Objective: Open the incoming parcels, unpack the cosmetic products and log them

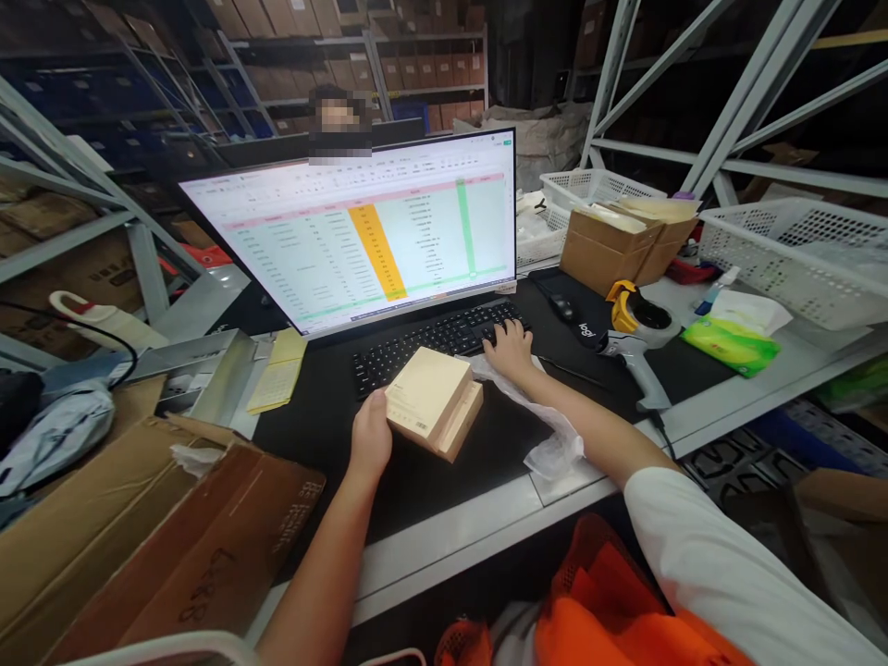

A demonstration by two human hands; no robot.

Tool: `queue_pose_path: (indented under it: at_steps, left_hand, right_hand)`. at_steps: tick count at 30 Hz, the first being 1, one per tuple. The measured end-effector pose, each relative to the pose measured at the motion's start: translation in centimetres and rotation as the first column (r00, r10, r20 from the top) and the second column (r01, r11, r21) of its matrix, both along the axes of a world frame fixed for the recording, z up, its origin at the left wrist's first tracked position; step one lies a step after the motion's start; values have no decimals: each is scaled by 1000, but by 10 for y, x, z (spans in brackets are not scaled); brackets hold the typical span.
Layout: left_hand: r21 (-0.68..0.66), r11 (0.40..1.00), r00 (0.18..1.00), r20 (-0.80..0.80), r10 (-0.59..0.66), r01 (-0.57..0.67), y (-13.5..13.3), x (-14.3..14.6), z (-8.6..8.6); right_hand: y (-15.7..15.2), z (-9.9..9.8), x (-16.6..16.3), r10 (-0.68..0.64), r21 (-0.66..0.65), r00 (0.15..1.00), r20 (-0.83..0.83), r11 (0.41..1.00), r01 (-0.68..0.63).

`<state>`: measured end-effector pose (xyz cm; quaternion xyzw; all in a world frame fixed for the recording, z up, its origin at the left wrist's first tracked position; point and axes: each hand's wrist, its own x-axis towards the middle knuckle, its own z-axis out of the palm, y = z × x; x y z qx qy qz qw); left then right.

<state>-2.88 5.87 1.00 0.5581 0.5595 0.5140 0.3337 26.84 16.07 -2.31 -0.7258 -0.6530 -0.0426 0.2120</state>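
A square cream carton (pixel 428 393) is gripped by the left hand (pixel 373 431), apparently freeing the open right hand (pixel 511 350) for black keys (pixel 444 333).

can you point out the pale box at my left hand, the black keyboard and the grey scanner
Pale box (pixel 428 392): head view, on its upper face
Black keyboard (pixel 431 339): head view, on its keys
Grey scanner (pixel 642 372): head view, on its handle

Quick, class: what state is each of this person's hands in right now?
Left hand: closed on the edge of the upper cream box, fingers mostly hidden.
Right hand: open, fingers over the keyboard's right end.
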Motion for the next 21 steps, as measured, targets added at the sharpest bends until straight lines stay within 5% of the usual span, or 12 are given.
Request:
queue_pose_path:
  at_steps: [15, 21]
  left_hand:
    - [0, 1000, 999, -31, -12, 12, -3, 3, 6]
    - [7, 1000, 998, -69, -7, 8, -5, 5, 10]
  right_hand:
    - [-4, 5, -2, 134, 59, 991, 13, 989, -135]
    - [21, 15, -18, 196, -5, 979, 54, 981, -196]
